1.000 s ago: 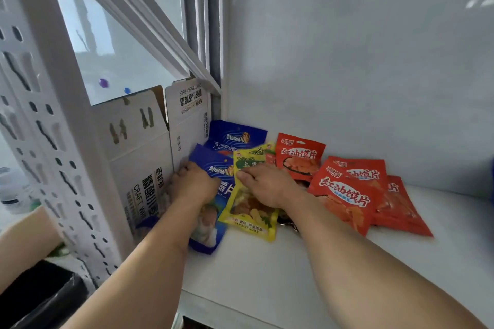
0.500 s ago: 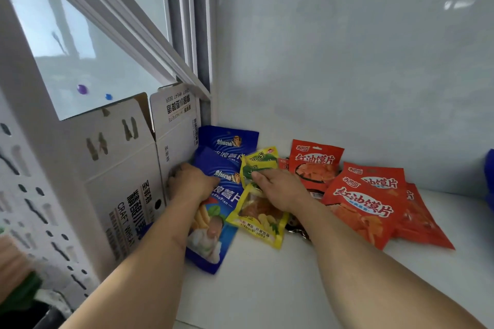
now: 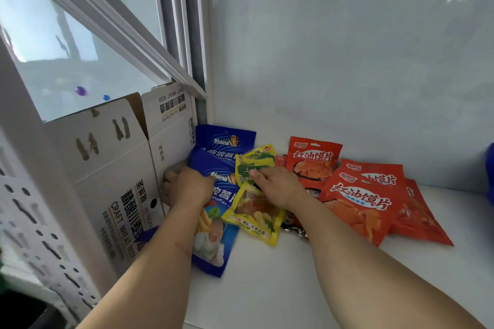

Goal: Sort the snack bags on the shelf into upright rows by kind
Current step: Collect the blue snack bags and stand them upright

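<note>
Two hands work at the white shelf [image 3: 267,288]. Left hand [image 3: 187,187], fingers curled, grips the front blue chip bag [image 3: 213,238] beside the craft beer carton [image 3: 112,181]. Right hand [image 3: 278,187] pinches the yellow snack bag [image 3: 256,219]. Red snack bags [image 3: 358,203] lie overlapped to the right.

Both bare forearms are stretched forward; the left hand [image 3: 187,187] is curled knuckles-up, the right hand [image 3: 278,187] laid palm-down, fingers [image 3: 258,175] bent.
</note>
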